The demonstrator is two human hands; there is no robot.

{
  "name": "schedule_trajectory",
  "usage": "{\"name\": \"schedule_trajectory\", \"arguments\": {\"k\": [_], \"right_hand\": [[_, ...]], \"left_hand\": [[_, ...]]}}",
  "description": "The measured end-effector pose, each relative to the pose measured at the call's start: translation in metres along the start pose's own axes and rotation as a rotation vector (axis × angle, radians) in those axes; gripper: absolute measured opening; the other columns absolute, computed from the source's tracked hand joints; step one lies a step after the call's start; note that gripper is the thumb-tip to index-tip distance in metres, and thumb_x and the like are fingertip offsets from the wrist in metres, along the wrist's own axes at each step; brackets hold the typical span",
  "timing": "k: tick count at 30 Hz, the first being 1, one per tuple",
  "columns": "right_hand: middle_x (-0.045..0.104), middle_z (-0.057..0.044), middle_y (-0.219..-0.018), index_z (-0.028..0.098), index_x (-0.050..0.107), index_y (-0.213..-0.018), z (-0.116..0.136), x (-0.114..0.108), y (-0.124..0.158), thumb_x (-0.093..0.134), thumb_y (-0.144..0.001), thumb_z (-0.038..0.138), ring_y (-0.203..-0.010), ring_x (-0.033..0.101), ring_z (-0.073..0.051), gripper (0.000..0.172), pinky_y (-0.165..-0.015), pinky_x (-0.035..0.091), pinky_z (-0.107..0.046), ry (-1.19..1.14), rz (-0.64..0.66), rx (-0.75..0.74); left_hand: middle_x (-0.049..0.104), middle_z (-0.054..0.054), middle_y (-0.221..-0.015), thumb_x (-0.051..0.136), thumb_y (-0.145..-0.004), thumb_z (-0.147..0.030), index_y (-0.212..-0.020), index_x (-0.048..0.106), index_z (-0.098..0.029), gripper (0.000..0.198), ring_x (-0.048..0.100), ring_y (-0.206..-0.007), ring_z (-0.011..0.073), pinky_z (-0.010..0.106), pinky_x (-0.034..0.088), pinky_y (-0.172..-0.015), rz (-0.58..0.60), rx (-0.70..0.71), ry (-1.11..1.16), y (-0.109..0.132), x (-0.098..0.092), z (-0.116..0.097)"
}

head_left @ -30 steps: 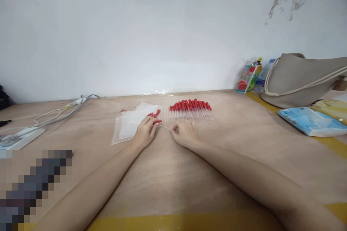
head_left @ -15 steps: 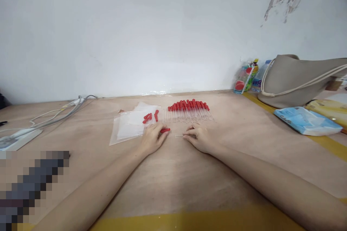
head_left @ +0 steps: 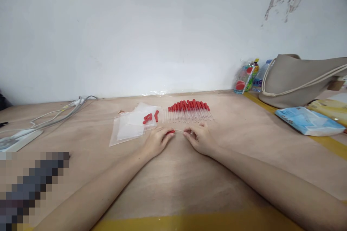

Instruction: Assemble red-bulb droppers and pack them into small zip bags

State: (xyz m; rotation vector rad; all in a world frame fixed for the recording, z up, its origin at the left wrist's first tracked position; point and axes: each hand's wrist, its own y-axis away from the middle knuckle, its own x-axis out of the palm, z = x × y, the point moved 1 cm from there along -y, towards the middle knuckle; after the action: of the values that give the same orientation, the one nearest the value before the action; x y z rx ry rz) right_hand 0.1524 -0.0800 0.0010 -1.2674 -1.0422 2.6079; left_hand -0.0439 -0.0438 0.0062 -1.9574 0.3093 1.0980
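left hand (head_left: 157, 140) has moved its red cap (head_left: 171, 131) to the right hand's (head_left: 200, 139) tube (head_left: 179, 130).

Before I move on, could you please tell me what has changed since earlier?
The left hand has moved right and nearer the person, away from the loose red caps, bringing one red cap. The right hand, still holding a thin clear tube, has shifted right; tube and cap now appear to meet. The red-capped tubes and plastic bags stayed put.

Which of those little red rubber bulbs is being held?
The red bulb pinched in the left hand, at the end of a thin clear tube; the loose bulbs and those capping the row of tubes are unheld.
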Motion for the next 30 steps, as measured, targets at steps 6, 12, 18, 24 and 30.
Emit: {"name": "schedule_trajectory", "arguments": {"k": [6,12,18,24,30], "right_hand": [[0.063,0.001,-0.067,0.019,0.059,-0.08,-0.002,0.003,0.0,0.052,-0.081,0.026,-0.06,0.053,-0.011,0.011,-0.074,0.028,-0.032,-0.05,0.032,-0.039],[0.062,0.003,-0.062,0.022,0.063,-0.079,-0.013,0.006,-0.001,0.054,-0.081,0.03,-0.057,0.052,-0.01,0.013,-0.082,0.028,-0.036,-0.173,0.095,0.008],[0.067,0.001,-0.076,0.025,0.067,-0.082,-0.02,0.003,-0.005,0.056,-0.08,0.03,-0.065,0.055,-0.013,0.012,-0.082,0.025,-0.038,-0.142,0.155,-0.048],[0.067,0.001,-0.078,0.024,0.066,-0.081,-0.014,-0.003,-0.004,0.052,-0.082,0.024,-0.066,0.055,-0.011,0.014,-0.077,0.021,-0.034,-0.01,0.133,-0.194],[0.063,0.0,-0.07,0.019,0.064,-0.077,0.0,-0.002,0.0,0.044,-0.085,0.025,-0.059,0.048,-0.01,0.022,-0.07,0.019,-0.031,0.153,0.055,-0.245]], "left_hand": [[0.065,0.003,-0.082,0.047,-0.086,-0.029,-0.091,0.062,-0.018,0.019,0.059,-0.076,0.0155,0.029,0.044,-0.072,-0.01,-0.046,0.057,0.001,0.001,0.002],[0.065,0.002,-0.083,0.047,-0.086,-0.028,-0.09,0.061,-0.018,0.018,0.059,-0.076,0.0139,0.026,0.045,-0.071,0.034,-0.071,0.241,0.003,-0.004,-0.002],[0.066,0.001,-0.082,0.046,-0.086,-0.027,-0.091,0.061,-0.019,0.018,0.059,-0.074,0.0123,0.023,0.045,-0.069,0.179,-0.031,0.296,0.005,-0.008,-0.007],[0.064,0.002,-0.082,0.045,-0.088,-0.028,-0.089,0.062,-0.019,0.02,0.058,-0.078,0.0131,0.025,0.043,-0.072,0.225,0.091,0.219,0.005,-0.005,-0.006],[0.062,0.003,-0.079,0.042,-0.088,-0.031,-0.089,0.06,-0.017,0.023,0.056,-0.074,0.014,0.025,0.043,-0.068,0.189,0.099,0.141,0.005,-0.003,-0.007]]}}
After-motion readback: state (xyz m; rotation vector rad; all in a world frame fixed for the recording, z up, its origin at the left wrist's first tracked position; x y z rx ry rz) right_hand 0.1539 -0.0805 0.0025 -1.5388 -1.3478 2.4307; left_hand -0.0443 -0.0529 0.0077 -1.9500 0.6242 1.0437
